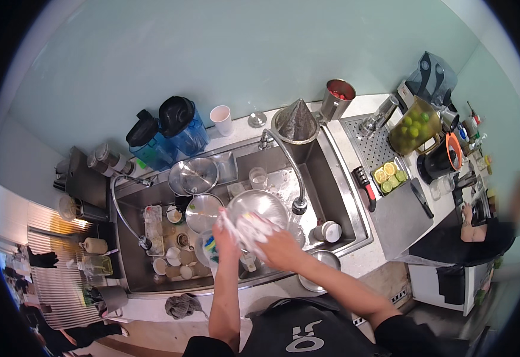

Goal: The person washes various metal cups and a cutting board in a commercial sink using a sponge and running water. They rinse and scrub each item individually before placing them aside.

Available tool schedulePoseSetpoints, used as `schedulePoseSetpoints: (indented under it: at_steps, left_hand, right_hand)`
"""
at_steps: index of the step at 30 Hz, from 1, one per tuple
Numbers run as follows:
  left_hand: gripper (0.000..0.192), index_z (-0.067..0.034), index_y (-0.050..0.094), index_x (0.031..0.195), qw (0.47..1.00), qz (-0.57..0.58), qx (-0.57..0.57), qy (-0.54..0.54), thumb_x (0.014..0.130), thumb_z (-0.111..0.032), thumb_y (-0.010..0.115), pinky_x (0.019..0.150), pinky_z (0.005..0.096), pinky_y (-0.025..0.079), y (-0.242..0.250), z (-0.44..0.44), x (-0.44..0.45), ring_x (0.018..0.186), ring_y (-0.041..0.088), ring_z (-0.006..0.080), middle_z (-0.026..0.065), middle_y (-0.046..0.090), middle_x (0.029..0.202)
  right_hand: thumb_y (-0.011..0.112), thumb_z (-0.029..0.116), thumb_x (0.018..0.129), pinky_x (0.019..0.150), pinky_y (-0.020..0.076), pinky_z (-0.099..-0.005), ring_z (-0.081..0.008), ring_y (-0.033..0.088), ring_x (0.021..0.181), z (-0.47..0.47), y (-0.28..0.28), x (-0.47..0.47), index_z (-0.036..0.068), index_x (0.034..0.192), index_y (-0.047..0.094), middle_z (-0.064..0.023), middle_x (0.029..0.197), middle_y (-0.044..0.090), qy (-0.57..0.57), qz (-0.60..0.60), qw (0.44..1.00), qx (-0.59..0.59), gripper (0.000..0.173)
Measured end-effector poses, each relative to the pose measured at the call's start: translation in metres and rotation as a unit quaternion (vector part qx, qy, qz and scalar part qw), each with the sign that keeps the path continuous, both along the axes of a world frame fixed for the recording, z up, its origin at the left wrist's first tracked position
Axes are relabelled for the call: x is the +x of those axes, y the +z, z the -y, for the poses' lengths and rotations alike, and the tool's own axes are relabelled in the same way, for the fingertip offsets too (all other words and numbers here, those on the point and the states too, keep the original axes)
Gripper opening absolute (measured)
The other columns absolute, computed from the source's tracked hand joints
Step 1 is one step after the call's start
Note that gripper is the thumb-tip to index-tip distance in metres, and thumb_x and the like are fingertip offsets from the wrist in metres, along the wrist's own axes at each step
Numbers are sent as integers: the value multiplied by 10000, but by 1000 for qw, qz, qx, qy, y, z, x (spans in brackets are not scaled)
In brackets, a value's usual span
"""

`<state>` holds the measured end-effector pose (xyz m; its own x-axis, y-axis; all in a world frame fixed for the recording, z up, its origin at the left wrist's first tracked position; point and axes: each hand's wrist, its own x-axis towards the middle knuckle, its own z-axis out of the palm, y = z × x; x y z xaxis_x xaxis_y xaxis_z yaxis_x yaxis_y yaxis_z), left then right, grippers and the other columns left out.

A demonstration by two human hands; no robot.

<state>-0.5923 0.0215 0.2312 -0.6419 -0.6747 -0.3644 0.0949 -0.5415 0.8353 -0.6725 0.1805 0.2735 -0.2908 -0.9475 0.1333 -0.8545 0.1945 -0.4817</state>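
Note:
Both hands are together over the double steel sink [331, 192], blurred by motion and covered in white foam. My left hand [225, 232] and my right hand [271, 241] press around something whitish and foamy; what it is cannot be made out. Just behind them lies a large round steel bowl or lid [260, 205]. To the left sits a steel bowl [202, 214] with a green scrap in it. A clear container [207, 250] with blue, green and yellow things in it is partly hidden by my left wrist. Cups [175, 256] and an ice-filled tray [154, 227] stand in the left basin.
Two flexible faucets [298, 178] arch over the basins. Blue pitchers [188, 129], a paper cup [222, 119] and a conical strainer [299, 122] line the back. At right are a knife [422, 198], cut citrus [390, 176] and a co-worker's arm [472, 232]. A cloth [182, 306] lies in front.

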Motion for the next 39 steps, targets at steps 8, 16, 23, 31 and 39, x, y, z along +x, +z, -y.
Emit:
schedulePoseSetpoints:
  at_steps: [8,16,23,31,39]
  left_hand:
    - [484,-42,714,1053,993,106,-34,25,1151,-457,486,825,288,485,0,7,-4,881,590,105,29,680,950]
    - [435,1,723,1088,985,107,-131,-32,1159,-372,509,810,268,482,-4,8,0,885,574,92,2,668,942]
    - [279,20,703,1254,996,59,-54,32,1060,-179,711,843,284,555,0,34,21,951,681,129,53,728,1124]
    - [409,0,642,1364,995,18,89,-40,978,-43,771,1020,294,537,-28,-66,26,1141,678,160,75,711,1255]
    - [355,36,603,1375,984,67,154,-55,1023,20,641,927,281,571,-116,-92,56,1060,697,149,108,719,1216]
  right_hand:
    - [483,446,1083,1296,280,-483,-383,329,1584,-4,-8,11,5,1581,447,-219,1674,393,-36,-27,994,-96,667]
    - [484,545,1065,1225,392,-488,-379,457,1501,8,5,1,50,1520,550,-246,1561,521,-109,195,945,237,676]
    - [602,372,1055,1116,506,-469,-344,612,1350,-48,-35,20,61,1412,650,-186,1485,616,-99,73,992,-25,476]
    - [565,353,1091,1119,528,-487,-287,644,1292,-26,-85,34,44,1464,588,-160,1425,653,-16,903,173,-394,484]
    - [532,299,1118,1135,465,-399,-229,613,1300,-67,-56,75,62,1558,471,-96,1436,625,-319,866,308,-230,504]
